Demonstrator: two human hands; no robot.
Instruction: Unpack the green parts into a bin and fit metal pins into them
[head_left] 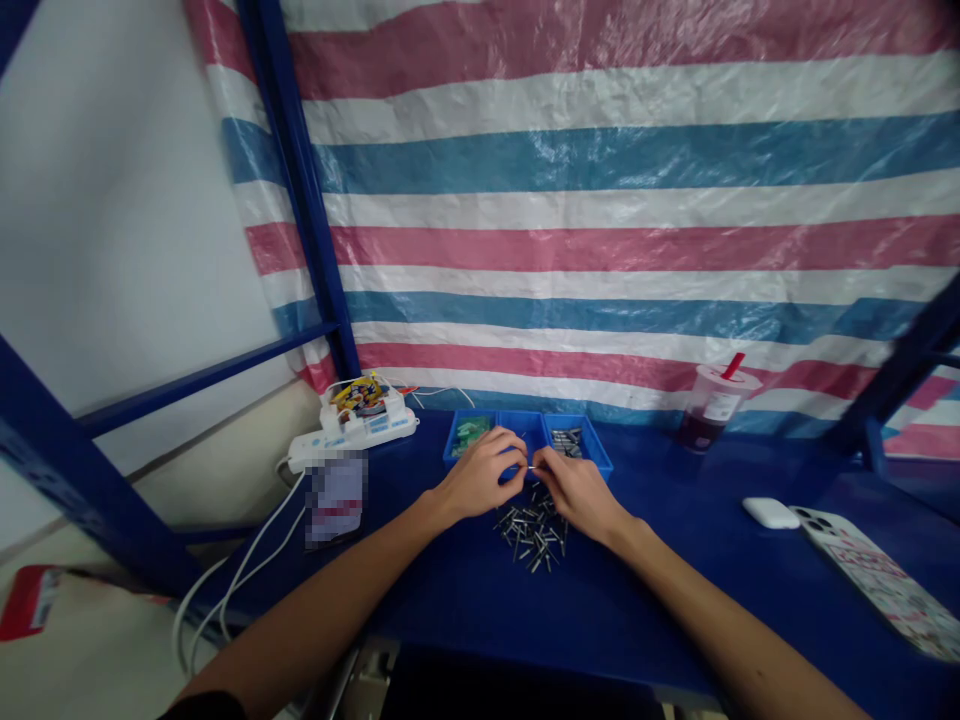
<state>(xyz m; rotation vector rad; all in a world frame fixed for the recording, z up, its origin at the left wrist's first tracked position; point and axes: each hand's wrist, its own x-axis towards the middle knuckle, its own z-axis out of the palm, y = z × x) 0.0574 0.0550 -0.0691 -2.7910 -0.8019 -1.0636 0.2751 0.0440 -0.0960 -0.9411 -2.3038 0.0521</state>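
My left hand (486,474) and my right hand (576,488) meet over the front edge of a blue compartment tray (600,455). Between their fingertips runs a small thin light-coloured piece (532,467), pinched from both sides; its exact kind is too small to make out. Green small parts (470,432) fill the tray's left compartment, and grey metallic pieces (568,441) lie in the right one. The middle compartment is partly covered by my left fingers. Just below my hands, a loose pile of small dark-and-silver pin-like pieces (534,530) is spread on the blue tabletop (450,600).
On the left stand a white power strip (375,432) with cables, a box of colourful packets (365,397) and a blurred-out phone-like object (337,498). To the right are a drink cup (709,410) with a red straw, a white earbud case (771,513) and a phone (874,570).
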